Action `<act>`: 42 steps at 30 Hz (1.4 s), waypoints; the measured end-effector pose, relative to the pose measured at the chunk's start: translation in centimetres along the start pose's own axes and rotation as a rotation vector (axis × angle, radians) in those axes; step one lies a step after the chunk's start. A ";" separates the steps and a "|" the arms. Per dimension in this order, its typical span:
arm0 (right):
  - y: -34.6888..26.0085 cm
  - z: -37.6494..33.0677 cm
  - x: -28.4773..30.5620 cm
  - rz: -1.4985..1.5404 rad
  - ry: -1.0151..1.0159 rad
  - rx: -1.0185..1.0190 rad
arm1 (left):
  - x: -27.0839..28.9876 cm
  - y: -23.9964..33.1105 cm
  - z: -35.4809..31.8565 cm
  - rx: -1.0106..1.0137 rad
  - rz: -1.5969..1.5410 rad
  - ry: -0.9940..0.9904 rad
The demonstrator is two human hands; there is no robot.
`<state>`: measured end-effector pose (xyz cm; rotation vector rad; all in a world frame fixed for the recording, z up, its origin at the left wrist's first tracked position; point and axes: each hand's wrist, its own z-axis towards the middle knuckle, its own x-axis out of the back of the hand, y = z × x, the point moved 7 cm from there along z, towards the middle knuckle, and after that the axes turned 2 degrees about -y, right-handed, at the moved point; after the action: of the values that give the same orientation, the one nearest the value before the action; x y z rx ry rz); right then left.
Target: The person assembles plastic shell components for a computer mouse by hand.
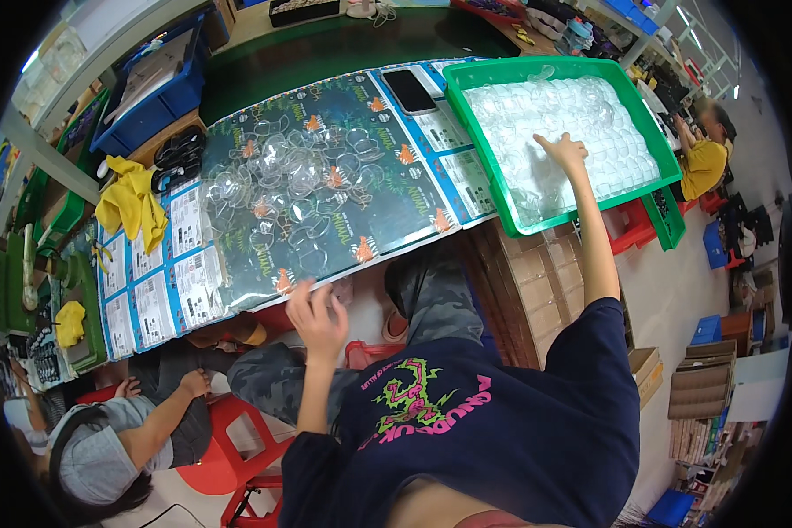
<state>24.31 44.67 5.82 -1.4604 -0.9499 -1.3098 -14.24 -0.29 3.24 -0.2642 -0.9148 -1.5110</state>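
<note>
My right hand [567,155] is above a green tray [512,216] at the right, its fingers apart and nothing visible between them. Rows of clear and whitish plastic pieces [625,150] fill the tray; a few loose clear ones lie on top. At the table's front edge is my left hand [318,319], open, fingers loosely bent and holding nothing I can see. Beyond it, a scattered heap of thin, clear, rounded plastic pieces [304,176] covers the middle of a dark printed sheet [387,211]. Their exact kind is hard to make out.
A phone [408,91] lies beside the tray. Yellow cloth [134,202] and a black coiled item [180,154] lie on the table's left, near a blue bin [154,97]. Another person [106,449] sits at lower left by a red stool [229,449]. Cartons [537,282] stand under the tray.
</note>
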 end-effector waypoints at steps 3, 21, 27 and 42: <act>-3.1 -2.2 0.1 -0.034 -0.084 0.100 | -1.0 -1.5 3.3 0.076 0.022 -0.044; -7.4 -8.2 0.2 -0.093 0.043 0.324 | -6.4 -5.2 8.2 0.104 0.135 -0.132; -7.0 -8.3 1.0 -0.103 0.036 0.272 | -6.1 -5.1 8.2 0.104 0.137 -0.115; -8.7 -10.5 -0.2 -0.103 0.094 0.529 | -6.0 -5.1 8.1 0.112 0.131 -0.108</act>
<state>13.16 36.94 6.88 -0.9465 -1.2089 -1.0776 -20.68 9.04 2.69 -0.3206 -1.0439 -1.3306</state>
